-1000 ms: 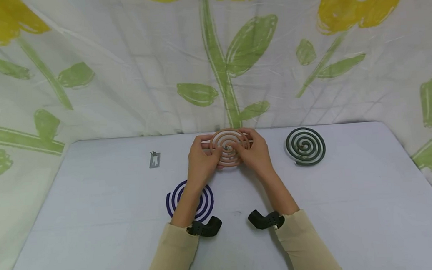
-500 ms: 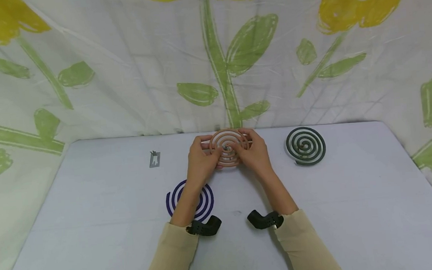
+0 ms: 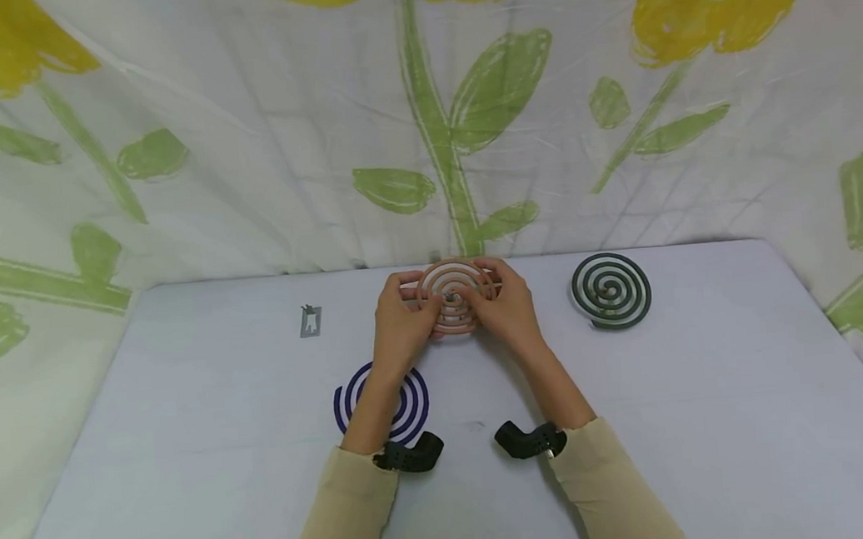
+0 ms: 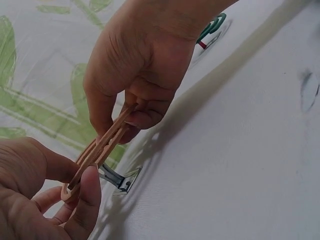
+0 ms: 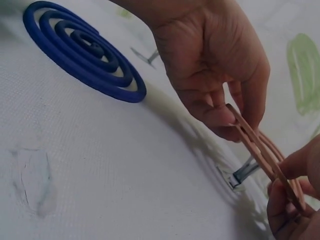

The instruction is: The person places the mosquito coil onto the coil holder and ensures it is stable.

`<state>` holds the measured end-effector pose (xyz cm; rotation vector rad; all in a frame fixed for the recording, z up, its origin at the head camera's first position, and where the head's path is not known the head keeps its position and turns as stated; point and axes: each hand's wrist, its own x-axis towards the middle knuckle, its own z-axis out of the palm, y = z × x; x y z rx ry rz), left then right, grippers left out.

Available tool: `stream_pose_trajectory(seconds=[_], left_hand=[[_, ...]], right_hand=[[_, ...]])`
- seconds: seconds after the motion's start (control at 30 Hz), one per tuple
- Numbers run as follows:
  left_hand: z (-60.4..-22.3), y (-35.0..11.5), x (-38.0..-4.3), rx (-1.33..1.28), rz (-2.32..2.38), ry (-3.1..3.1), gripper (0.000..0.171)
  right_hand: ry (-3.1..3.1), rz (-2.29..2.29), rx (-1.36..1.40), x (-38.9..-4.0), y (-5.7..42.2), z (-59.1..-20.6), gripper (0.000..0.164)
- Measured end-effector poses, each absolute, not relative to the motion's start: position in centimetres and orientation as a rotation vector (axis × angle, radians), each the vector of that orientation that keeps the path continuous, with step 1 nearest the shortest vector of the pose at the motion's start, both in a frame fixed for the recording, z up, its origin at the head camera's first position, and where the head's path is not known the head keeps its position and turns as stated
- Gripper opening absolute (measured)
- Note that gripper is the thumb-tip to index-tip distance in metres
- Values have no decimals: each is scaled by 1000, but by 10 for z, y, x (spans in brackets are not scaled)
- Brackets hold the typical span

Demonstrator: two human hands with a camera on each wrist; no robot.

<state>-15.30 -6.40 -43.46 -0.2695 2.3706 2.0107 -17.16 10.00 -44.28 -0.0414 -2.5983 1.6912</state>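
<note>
A brown mosquito coil [image 3: 440, 329] is held above the far middle of the table by both hands. My left hand [image 3: 402, 322] pinches its left side, thumb near the centre. My right hand [image 3: 511, 310] pinches the right side, its thumb also near the centre. Under the coil stands a small metal coil stand [image 4: 128, 182], its upright reaching up to the coil; the point of contact is hidden. In the right wrist view the stand's base [image 5: 231, 179] rests on the table. A blue mosquito coil [image 5: 82, 52] lies flat beneath my left forearm.
To the right, a dark green mosquito coil [image 3: 611, 291] sits raised slightly off the white table [image 3: 712, 417]. Another flat metal stand [image 3: 311, 320] with a bent-up tab lies at the left. Behind the table's far edge hangs a flower-painted cloth [image 3: 302, 145].
Both hands keep their hold on the brown coil in almost the same place. Only a slight shift of the head view shows.
</note>
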Motion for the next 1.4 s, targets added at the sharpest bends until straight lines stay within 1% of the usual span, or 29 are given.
stream_pose_trajectory(seconds=[0.5,1.4], left_hand=[[-430,-67,-153,-276,1987,2391,47],[-431,-70,-154,-289,1986,2423,46]], right_hand=[[-2587,1684,-27,-172,97,-443,50],[-2600,1621,-1,-173,93,-446,52]])
